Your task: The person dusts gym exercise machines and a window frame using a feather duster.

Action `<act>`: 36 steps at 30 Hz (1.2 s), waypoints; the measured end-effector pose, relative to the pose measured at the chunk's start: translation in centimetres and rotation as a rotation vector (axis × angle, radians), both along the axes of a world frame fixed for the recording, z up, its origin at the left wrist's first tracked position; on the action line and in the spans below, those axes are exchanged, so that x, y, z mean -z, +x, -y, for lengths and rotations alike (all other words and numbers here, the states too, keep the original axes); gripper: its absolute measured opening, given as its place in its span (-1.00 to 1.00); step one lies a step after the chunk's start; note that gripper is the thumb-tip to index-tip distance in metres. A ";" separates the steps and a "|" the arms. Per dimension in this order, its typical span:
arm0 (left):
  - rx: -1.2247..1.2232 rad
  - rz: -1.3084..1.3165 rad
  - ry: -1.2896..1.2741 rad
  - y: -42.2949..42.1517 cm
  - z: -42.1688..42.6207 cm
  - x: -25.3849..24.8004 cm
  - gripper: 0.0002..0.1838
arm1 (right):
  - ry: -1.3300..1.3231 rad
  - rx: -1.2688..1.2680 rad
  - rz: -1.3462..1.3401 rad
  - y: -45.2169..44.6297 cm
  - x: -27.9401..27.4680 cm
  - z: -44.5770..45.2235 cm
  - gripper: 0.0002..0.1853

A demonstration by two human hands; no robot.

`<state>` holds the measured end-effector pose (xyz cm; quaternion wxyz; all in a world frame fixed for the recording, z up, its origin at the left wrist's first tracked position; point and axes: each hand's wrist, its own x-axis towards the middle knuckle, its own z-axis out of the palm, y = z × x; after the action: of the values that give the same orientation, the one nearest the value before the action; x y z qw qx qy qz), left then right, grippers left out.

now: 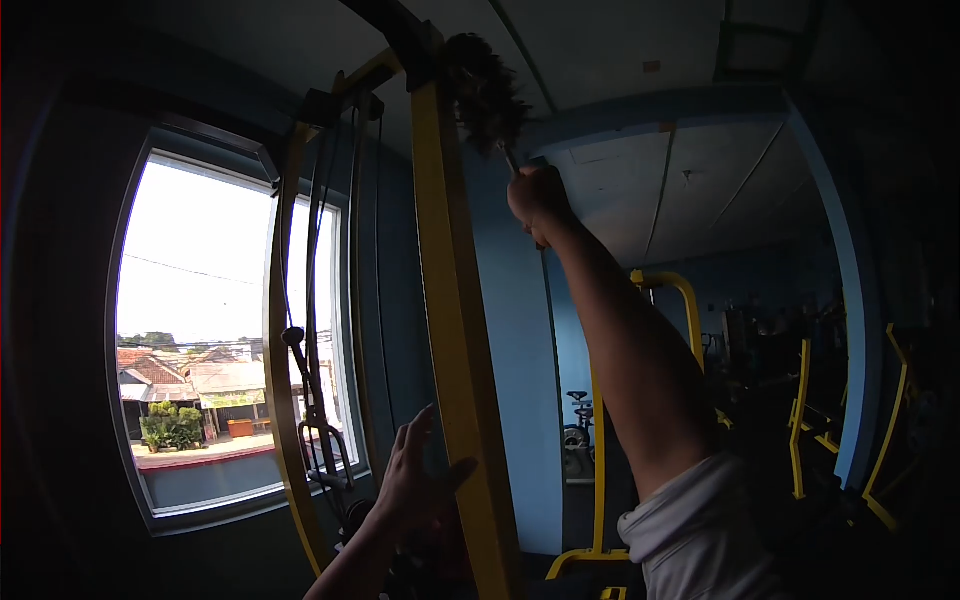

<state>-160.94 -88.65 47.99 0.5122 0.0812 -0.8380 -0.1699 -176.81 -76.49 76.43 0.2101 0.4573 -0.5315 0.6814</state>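
Note:
My right hand (pixel 540 205) is raised high and closed around the handle of a feather duster (pixel 486 95). The duster's dark, fluffy head is up against the top of a yellow upright post (pixel 455 330), part of a cable exercise machine. Lower down, my left hand (pixel 415 475) is beside the same post, fingers extended and thumb apart, with the thumb tip overlapping the post's edge. Whether it touches the metal I cannot tell. Nothing shows in that hand.
Cables and a hanging metal handle (pixel 322 445) are left of the post, before a bright window (pixel 200 300). Another yellow frame (pixel 690 310) and an exercise bike (pixel 578 425) stand behind my right arm. More yellow gym frames (pixel 800 420) are at the right, in dim light.

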 end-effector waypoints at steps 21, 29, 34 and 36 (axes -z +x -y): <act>-0.180 0.124 -0.203 6.6 0.8 -0.8 -0.04 | -0.153 0.405 -0.479 2.6 -2.6 2.7 -0.76; -0.087 0.159 -0.090 2.6 -0.1 0.7 -0.02 | 0.005 0.688 -0.625 -3.1 14.0 -3.0 -0.83; -0.052 0.011 -0.053 0.7 1.2 5.0 0.05 | 0.561 0.292 -0.469 -2.2 30.0 -12.3 -0.71; -0.179 -0.279 -0.202 0.7 2.4 7.8 0.07 | 0.614 0.139 -0.399 -3.7 37.1 -15.1 -0.66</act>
<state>-160.26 -91.06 40.22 0.6421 0.0793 -0.7610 -0.0485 -180.54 -61.34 39.38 0.2083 0.5855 -0.6896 0.3718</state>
